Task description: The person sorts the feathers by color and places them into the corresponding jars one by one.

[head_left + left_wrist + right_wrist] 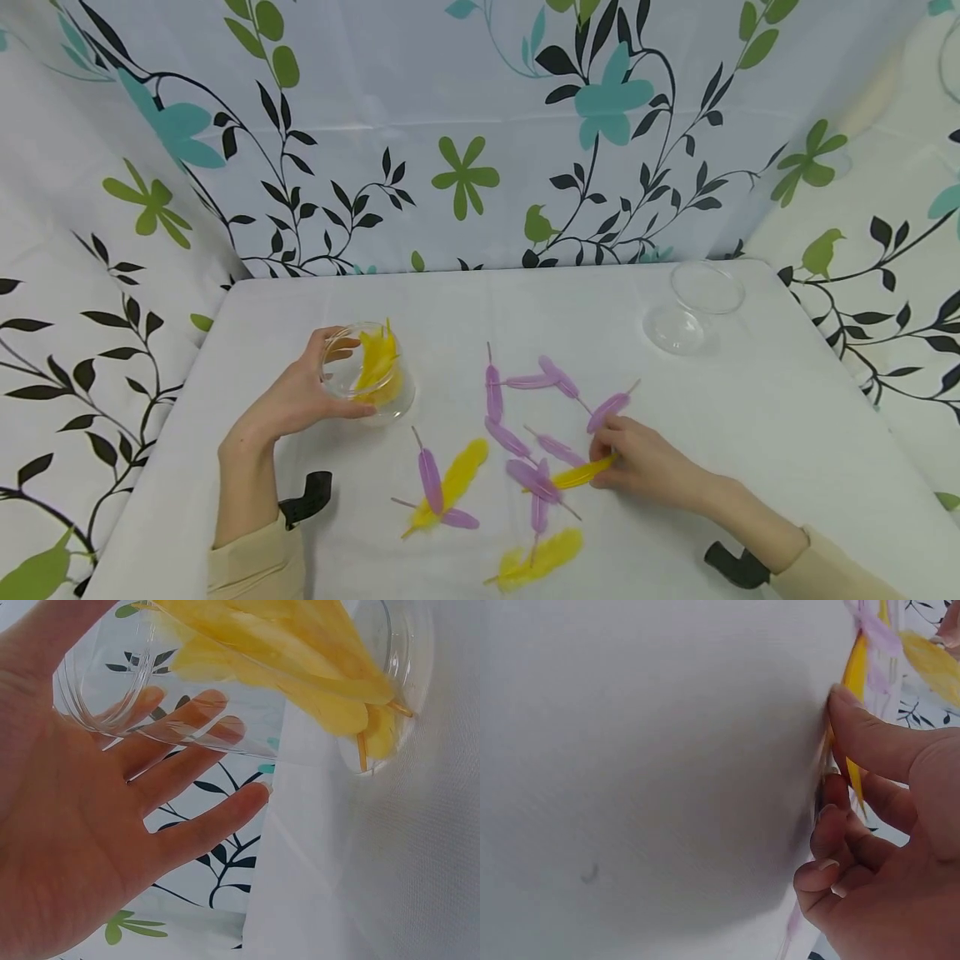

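My left hand [292, 396] curves around a clear glass jar [407, 398], thumb on the near side and fingers on the far side. Inside it are several yellow feathers [377, 360], their tips rising to the rim. In the left wrist view the feather quills [363, 752] rest near the jar's bottom. With thumb and fingers, my right hand [652, 462] pinches a yellow feather [573, 477] close over the table. That feather's other end overlaps a purple feather [534, 481]. In the right wrist view the pinched yellow feather [855, 667] passes behind the thumb.
Several purple feathers [493, 396] lie scattered across the white table [360, 292]. A yellow feather [463, 475] crosses purple ones at centre left, and another yellow feather [547, 560] lies near the front. A second clear glass jar [675, 331] stands at the back right. Patterned curtains [360, 125] surround the table.
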Available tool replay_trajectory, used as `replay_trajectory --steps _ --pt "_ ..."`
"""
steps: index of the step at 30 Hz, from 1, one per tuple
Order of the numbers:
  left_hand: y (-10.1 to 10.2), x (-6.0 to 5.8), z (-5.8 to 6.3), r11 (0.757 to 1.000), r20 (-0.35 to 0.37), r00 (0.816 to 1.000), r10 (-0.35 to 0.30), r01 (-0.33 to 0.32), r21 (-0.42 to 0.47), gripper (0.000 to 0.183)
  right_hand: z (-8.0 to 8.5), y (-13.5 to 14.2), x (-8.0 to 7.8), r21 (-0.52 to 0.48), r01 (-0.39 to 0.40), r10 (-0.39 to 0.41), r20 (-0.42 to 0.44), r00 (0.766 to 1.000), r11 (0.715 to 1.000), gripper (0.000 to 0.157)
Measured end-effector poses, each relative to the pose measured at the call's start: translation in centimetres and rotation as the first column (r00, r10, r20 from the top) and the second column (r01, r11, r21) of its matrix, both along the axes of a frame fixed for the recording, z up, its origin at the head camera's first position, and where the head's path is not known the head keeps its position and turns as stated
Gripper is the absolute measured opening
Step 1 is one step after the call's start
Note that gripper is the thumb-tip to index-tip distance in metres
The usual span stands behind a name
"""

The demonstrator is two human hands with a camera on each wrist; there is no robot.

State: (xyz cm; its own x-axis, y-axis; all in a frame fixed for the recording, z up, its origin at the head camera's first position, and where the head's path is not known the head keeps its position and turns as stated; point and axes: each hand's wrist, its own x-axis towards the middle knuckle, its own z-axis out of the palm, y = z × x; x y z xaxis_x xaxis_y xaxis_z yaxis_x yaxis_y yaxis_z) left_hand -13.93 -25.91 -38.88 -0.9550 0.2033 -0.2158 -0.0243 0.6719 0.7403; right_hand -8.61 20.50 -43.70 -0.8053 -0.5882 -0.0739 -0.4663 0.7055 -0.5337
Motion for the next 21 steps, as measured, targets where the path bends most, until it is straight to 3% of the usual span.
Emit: replay_trajectory --steps 8,13,21 --pt "-0.1 0.0 -0.3 1.0 -0.006 1.0 -0.002 0.002 0.007 0.113 -0.3 0.2 -0.5 -0.095 -0.014 0.013 -0.011 1.0 0.995 0.013" --pt "-0.1 -0.1 -0.4 1.0 -0.019 1.0 -0.005 0.005 0.001 0.112 1.0 0.0 -1.4 -0.148 -0.001 -0.01 -0.068 0.998 0.989 0.009" --pt "-0.2 -0.1 -0.4 1.0 -0.017 1.0 -0.01 0.011 0.002 0.113 4.5 -1.4 -3.6 -0.178 0.017 -0.053 -0.2 0.978 0.984 0.012"
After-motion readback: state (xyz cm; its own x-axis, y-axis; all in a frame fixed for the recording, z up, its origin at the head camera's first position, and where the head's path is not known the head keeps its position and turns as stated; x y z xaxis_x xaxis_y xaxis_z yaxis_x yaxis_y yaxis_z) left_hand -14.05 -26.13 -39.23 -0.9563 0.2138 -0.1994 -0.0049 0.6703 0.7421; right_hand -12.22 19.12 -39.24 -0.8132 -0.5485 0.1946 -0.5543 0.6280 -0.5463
